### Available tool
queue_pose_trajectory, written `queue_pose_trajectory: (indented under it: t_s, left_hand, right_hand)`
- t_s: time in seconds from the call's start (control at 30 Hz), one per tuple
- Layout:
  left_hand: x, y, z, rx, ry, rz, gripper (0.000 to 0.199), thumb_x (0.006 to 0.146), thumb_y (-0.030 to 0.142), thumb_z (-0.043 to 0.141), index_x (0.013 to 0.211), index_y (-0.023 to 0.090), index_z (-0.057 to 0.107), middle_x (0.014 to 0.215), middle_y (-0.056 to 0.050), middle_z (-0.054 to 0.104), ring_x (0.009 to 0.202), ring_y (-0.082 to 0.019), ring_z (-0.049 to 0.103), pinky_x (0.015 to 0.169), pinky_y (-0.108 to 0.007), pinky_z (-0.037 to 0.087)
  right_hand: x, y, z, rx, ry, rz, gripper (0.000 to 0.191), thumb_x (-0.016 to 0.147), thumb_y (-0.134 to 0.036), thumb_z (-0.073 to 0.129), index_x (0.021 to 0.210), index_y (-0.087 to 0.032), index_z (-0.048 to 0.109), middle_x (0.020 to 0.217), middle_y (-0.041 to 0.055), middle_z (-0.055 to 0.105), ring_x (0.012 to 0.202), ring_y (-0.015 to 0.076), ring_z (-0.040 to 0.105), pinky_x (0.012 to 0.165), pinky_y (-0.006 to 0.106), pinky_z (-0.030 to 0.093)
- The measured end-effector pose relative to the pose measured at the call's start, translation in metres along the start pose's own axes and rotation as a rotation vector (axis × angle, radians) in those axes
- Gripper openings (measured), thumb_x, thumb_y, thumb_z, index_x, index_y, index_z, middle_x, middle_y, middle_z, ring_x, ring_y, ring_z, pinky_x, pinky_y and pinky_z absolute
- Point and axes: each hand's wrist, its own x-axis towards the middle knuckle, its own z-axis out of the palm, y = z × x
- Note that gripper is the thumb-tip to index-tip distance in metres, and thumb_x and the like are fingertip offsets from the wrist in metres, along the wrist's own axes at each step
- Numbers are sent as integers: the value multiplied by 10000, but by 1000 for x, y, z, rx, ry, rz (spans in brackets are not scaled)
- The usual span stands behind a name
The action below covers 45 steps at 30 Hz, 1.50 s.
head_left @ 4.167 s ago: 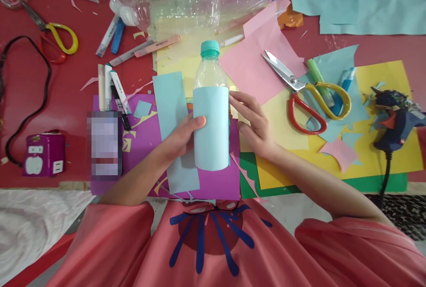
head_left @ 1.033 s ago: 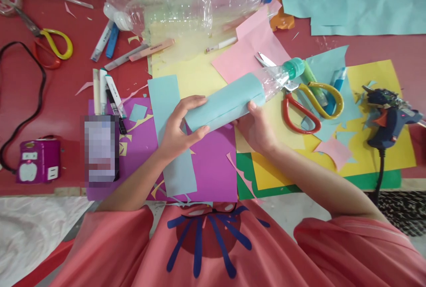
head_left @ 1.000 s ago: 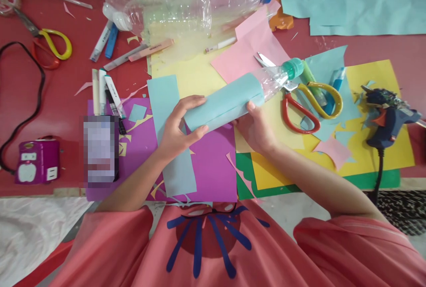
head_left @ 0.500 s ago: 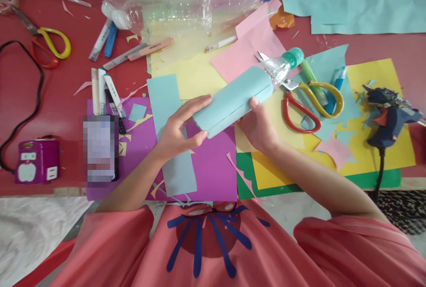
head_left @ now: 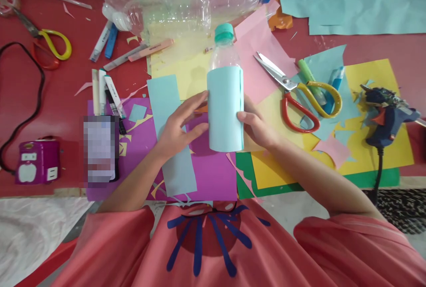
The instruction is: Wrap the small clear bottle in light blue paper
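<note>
Clock positions are taken from the bottle. Nearest the body, a purple sheet (head_left: pixel 213 176) lies flat at 6 to 7 o'clock. On it, at 8 o'clock, rests 1 loose blue strip (head_left: pixel 179 167), not attached to anything.

The bottle (head_left: pixel 225 108) is between the 2 hands, with its green cap (head_left: pixel 224 33) at 12 o'clock. Done: 1 light blue wrap covers the body, and its overlapping seam (head_left: pixel 241 96) runs lengthwise along the 3 o'clock side. Whether that seam is fixed by glue cannot be told. Left bare: the shoulder and neck. No drawing or added piece shows on the visible face.

The right hand (head_left: pixel 259 127) holds the bottle, thumb pressed by the seam, other fingers partly hidden behind. The left hand (head_left: pixel 176 131) is half open, thumb and fingers parted at the 9 o'clock side; firm contact cannot be confirmed.

Farther out, a glue gun (head_left: pixel 386 127) lies at 3 o'clock, out of hand. Scissors (head_left: pixel 286 83) lie open between 2 and 3 o'clock, also unheld. Farthest, clear bottles (head_left: pixel 173 12), unwrapped, lie at 11 o'clock.
</note>
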Motion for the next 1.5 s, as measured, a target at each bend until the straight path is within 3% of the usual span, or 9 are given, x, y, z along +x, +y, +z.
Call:
queue_pose_trajectory:
  t_s: [0.13, 0.33, 0.5, 0.67, 0.83, 0.93, 1.13, 1.3, 1.5]
  left_hand:
    - [8, -12, -25, 438, 227, -15, 314, 859, 313, 589, 1172, 301, 603, 1306, -30, 584, 1281, -265, 497, 1129, -494, 369]
    - [9, -38, -47, 724, 348, -258, 529, 768, 372, 667, 1263, 286, 503, 1402, -94, 493, 1392, -370, 319, 1151, -612, 215]
    - [8, -30, -36, 841, 290, -349, 595, 812, 433, 592, 1349, 241, 421, 1442, -139, 441, 1389, -384, 313, 1126, -608, 239]
    - [12, -13, -33, 861, 263, -402, 571, 811, 367, 601, 1340, 229, 433, 1380, -160, 459, 1343, -374, 375, 1115, -574, 286]
    - [13, -15, -34, 713, 371, -288, 499, 767, 268, 648, 1242, 304, 498, 1307, -93, 482, 1280, -336, 447, 1104, -525, 338]
    - [13, -25, -35, 502, 472, -165, 465, 730, 165, 641, 1169, 299, 565, 1190, -62, 539, 958, -232, 627, 914, -406, 492]
    - [16, -28, -38, 21, 622, -54, 457, 706, 79, 684, 1091, 312, 607, 845, 45, 632, 696, -102, 585, 653, -252, 467]
    - [19, -19, -36, -189, 688, 52, 214, 701, 199, 749, 893, 251, 669, 748, 48, 603, 700, -87, 561, 610, -245, 416]
    - [18, -16, -22, -365, 618, -214, 190, 651, 347, 753, 801, 317, 641, 701, 34, 586, 632, -115, 553, 513, -254, 401]
  right_hand:
    - [4, 5, -14, -114, 187, 32, 532, 824, -651, 495, 1171, -255, 425, 970, 36, 617, 865, 200, 648, 670, 337, 564]
    - [10, 15, -23, -268, 323, -28, 420, 927, -569, 354, 1211, -271, 435, 1198, 78, 560, 1071, 222, 600, 813, 389, 556]
    - [0, 6, -10, -657, 386, -552, 415, 929, -351, 458, 1326, -296, 352, 1360, 97, 443, 1267, 241, 464, 959, 431, 475]
    - [-13, -6, 11, -915, -73, -1050, 126, 913, -183, 451, 1012, -182, 528, 741, 22, 598, 662, 135, 551, 602, 265, 472]
    - [-10, -2, 12, -883, -127, -834, 127, 932, -196, 431, 900, -177, 553, 648, 0, 602, 534, 106, 532, 507, 231, 442]
    - [-5, 2, 7, -864, -108, -647, 266, 924, -264, 459, 1159, -166, 539, 1036, 113, 679, 960, 194, 652, 805, 337, 548]
    - [-2, 10, 3, -878, -72, -381, 652, 898, -356, 478, 1484, -222, 227, 1548, 147, 277, 1459, 288, 215, 1143, 553, 285]
    - [-3, 9, 4, -902, -26, -515, 528, 930, -230, 422, 1445, -174, 316, 1375, 161, 522, 1311, 241, 475, 1072, 460, 430]
    - [-12, 6, 17, -1116, -278, -707, 491, 932, -70, 330, 1369, -248, 466, 1317, 92, 580, 1337, 228, 449, 1050, 480, 440]
